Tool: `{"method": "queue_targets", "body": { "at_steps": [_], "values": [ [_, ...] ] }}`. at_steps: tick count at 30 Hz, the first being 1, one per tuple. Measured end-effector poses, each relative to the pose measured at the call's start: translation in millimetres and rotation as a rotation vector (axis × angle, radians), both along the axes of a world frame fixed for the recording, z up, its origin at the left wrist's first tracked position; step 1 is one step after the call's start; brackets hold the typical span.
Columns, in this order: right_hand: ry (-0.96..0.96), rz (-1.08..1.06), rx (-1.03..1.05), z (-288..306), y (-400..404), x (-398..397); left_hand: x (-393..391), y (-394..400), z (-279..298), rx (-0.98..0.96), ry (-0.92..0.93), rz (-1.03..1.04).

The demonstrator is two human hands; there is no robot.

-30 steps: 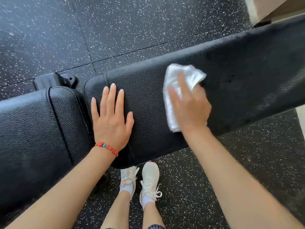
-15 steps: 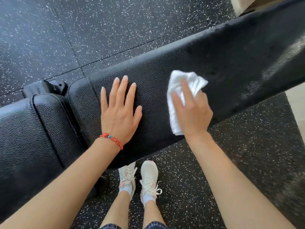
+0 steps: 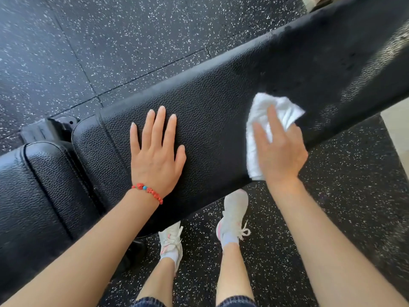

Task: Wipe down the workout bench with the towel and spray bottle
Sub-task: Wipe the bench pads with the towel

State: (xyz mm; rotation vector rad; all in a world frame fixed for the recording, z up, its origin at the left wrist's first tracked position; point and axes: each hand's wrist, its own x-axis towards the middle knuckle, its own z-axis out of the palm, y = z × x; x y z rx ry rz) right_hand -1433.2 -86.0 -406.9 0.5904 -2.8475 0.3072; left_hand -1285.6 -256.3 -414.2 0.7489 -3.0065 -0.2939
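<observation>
The black padded workout bench (image 3: 217, 100) runs from lower left to upper right across the view. My left hand (image 3: 156, 151), with a red bead bracelet at the wrist, lies flat on the long back pad, fingers straight. My right hand (image 3: 278, 151) presses a folded white towel (image 3: 261, 116) onto the pad near its front edge, fingers spread over the cloth. The hand is slightly blurred. No spray bottle is in view.
A separate seat pad (image 3: 28, 196) joins the back pad at the left, with a black frame part (image 3: 48, 129) behind the gap. Speckled black rubber floor (image 3: 132, 41) surrounds the bench. My feet in white sneakers (image 3: 234, 213) stand just under the bench's front edge.
My right hand has slid the towel to the right along the pad. My right foot has stepped forward and right. The left hand stays flat on the pad.
</observation>
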Motion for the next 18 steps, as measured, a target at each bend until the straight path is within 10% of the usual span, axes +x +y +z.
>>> {"method": "queue_targets", "body": {
  "at_steps": [6, 13, 18],
  "values": [
    [0.16, 0.562, 0.072, -7, -8, 2, -17, 10, 9, 0.025, 0.068, 0.043],
    [-0.153, 0.026, 0.005, 8, -10, -101, -81, 34, 5, 0.032, 0.038, 0.01],
    [-0.014, 0.425, 0.012, -3, -31, -58, -85, 39, -2, 0.0, -0.016, 0.013]
  ]
}}
